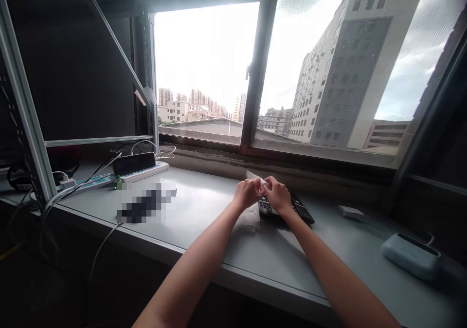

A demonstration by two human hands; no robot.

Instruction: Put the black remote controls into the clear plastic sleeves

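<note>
My left hand and my right hand meet above the desk, fingers closed in a pinch. Between them is a thin whitish sheet, with a corner standing up behind the left fingers. I cannot make out whether it is paper or plastic film. Below my left hand, crumpled translucent plastic shows near the desk surface; whether it joins the sheet is unclear. A black device with rows of keys, like a keyboard or calculator, lies under my right hand and is partly hidden by it.
On the right of the desk are a pale blue rounded box and a white adapter with a cable. At left stand a dark phone-like screen, a power strip, cables and a metal shelf post. A blurred-out dark item lies nearby.
</note>
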